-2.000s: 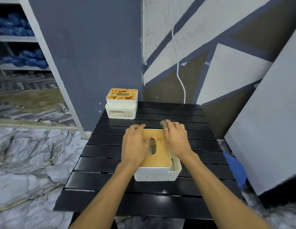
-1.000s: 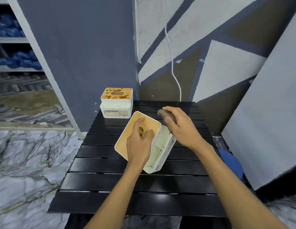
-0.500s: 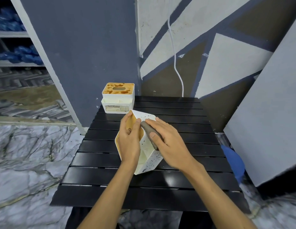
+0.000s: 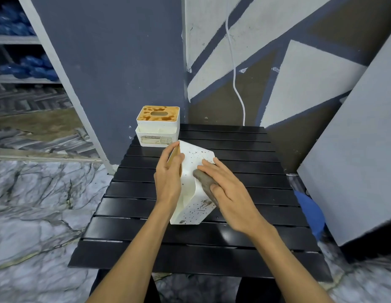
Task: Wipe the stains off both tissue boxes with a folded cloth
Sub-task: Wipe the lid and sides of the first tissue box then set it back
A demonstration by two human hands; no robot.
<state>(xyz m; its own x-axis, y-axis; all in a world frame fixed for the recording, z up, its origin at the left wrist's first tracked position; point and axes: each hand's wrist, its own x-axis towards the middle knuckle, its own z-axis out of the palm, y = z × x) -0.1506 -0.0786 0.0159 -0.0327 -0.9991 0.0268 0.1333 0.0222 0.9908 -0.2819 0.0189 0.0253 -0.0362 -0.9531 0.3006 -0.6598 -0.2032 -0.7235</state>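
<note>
A white tissue box point(image 4: 193, 206) with dark specks stands tipped on its side in the middle of the black slatted table point(image 4: 146, 254), its wooden lid facing left. My left hand point(image 4: 169, 178) grips the lid side and holds the box steady. My right hand point(image 4: 230, 191) presses a folded grey cloth point(image 4: 204, 182) against the box's upturned white face, fingers laid flat over it. A second white tissue box point(image 4: 157, 127), its wooden lid covered in brown stains, stands upright at the table's far left corner.
A dark grey pillar point(image 4: 116, 62) rises behind the table's far left. A grey slab point(image 4: 354, 160) leans at the right, with a blue object point(image 4: 310, 211) below it. A white cable point(image 4: 236, 84) hangs down the painted wall. Marble floor point(image 4: 33, 204) lies left.
The near box went from lying flat to tipped on its side, lid turned left. My right hand moved the cloth from the box's far edge onto its white face.
</note>
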